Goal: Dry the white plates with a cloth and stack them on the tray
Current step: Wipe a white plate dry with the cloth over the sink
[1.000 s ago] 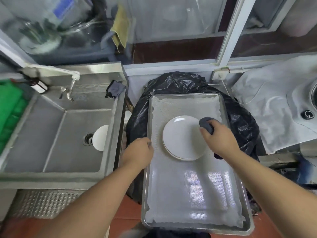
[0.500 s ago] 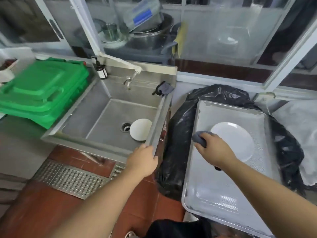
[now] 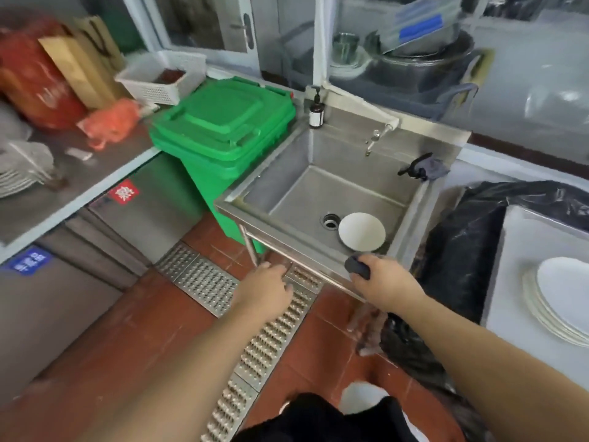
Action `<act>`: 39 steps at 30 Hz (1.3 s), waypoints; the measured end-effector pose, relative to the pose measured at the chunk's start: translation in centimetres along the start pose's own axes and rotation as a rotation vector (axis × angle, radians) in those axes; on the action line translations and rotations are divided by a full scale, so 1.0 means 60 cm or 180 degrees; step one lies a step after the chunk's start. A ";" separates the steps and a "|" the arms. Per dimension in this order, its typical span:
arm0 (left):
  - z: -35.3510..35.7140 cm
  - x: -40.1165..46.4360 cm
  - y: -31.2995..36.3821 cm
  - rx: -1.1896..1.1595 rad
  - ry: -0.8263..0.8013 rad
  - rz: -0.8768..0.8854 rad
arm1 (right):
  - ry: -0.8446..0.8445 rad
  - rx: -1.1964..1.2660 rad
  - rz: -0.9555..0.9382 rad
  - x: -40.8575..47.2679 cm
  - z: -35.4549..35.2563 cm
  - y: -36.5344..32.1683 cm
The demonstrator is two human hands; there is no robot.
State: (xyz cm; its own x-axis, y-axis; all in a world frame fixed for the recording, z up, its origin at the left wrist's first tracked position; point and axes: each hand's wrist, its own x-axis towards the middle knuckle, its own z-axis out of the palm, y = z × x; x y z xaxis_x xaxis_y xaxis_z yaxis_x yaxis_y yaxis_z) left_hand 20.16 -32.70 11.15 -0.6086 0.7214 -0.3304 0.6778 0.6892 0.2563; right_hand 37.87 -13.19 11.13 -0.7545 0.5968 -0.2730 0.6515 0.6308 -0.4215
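Observation:
One white plate (image 3: 361, 231) lies in the steel sink (image 3: 287, 189), beside the drain. A stack of white plates (image 3: 561, 298) sits on the metal tray (image 3: 522, 244) at the right edge. My right hand (image 3: 382, 282) grips a dark grey cloth (image 3: 357, 266) in front of the sink's near rim, just below the plate in the sink. My left hand (image 3: 266, 287) hovers lower left of the sink's front edge with loosely curled fingers and holds nothing.
A green bin (image 3: 223, 129) stands left of the sink, a black bag (image 3: 462, 256) between sink and tray. A dark rag (image 3: 424, 169) hangs on the sink's right rim. More plates (image 3: 19, 173) lie on the left counter. A floor grate (image 3: 255, 330) runs below my hands.
My view has swung left, away from the tray. My right hand carried the cloth from the tray over to the sink's front edge. My left hand came off the sink rim and dropped lower.

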 end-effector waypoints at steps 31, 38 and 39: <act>-0.142 0.427 -0.022 0.0297 -0.0387 -0.0059 | -0.0627 -0.0257 -0.0092 0.481 -0.064 -0.051; -0.133 0.577 -0.030 0.0513 -0.0722 0.0594 | -0.0435 0.0080 0.0661 0.524 -0.051 -0.040; -0.134 0.596 -0.032 0.0555 -0.0783 0.0686 | -0.0403 0.0138 0.0821 0.528 -0.049 -0.040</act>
State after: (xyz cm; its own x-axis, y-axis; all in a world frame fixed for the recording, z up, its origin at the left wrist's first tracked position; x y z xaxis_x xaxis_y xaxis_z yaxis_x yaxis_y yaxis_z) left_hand -6.25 -7.70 6.17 -0.3414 0.7962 -0.4996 0.8525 0.4861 0.1921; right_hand 12.64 5.66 6.01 -0.5701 0.6664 -0.4805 0.8211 0.4428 -0.3601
